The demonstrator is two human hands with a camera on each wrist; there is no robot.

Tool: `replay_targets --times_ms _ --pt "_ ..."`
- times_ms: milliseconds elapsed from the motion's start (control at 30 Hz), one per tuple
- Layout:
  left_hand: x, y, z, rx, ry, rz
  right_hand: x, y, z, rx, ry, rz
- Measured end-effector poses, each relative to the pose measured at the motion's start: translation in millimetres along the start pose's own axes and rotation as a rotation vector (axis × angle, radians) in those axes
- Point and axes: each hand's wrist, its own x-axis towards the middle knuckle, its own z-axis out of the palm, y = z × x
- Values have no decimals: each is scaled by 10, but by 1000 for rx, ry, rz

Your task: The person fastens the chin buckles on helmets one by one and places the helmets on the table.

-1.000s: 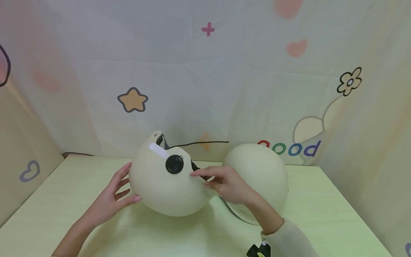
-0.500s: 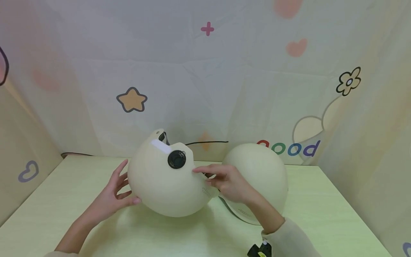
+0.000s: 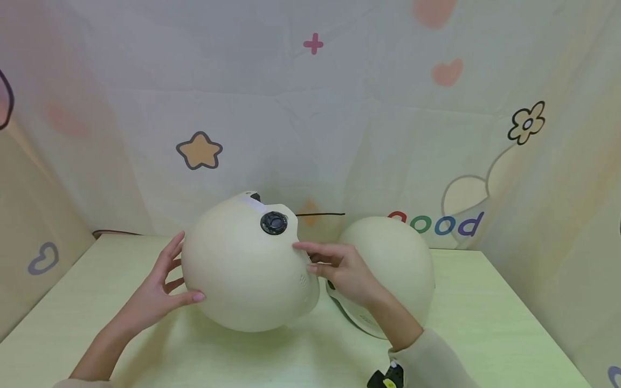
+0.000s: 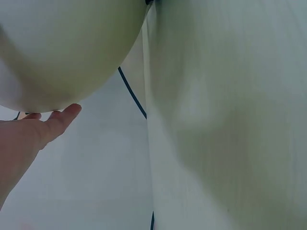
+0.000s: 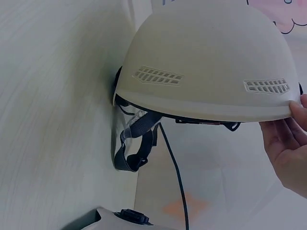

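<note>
A cream helmet [image 3: 237, 269] is held tilted over the table, its rounded shell facing me and a round black fitting [image 3: 274, 222] near its upper right. My left hand [image 3: 155, 291] spreads along the shell's left side, thumb toward the front; the left wrist view has its fingertips touching the shell. On the other side, my right hand [image 3: 349, 269] pinches the rim. In the right wrist view the thumb lies outside and the fingers go under the edge. A dark strap [image 5: 139, 143] hangs below the rim beside slotted vents [image 5: 158, 75].
A second cream helmet [image 3: 393, 258] sits on the table [image 3: 485, 318] just right of the held one, partly behind my right forearm. A printed curtain [image 3: 301, 118] stands behind the table, with a thin black cord [image 3: 320, 214] in front of it.
The held helmet has turned in my hands: its black fitting has shifted up and right, and its upper opening has mostly gone from sight. My left hand has moved slightly left.
</note>
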Motion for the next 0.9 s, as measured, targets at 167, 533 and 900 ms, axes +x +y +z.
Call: replay_targets --times_ms 167,533,900 --pt "-2 -23 15 -35 -28 -11 -9 -3 2 -16 25 16" --pt "18 -109 86 -59 -82 -76 -24 53 -59 -45 103 23" --pt "30 -155 221 -63 -98 -150 -56 123 -146 -50 166 59"
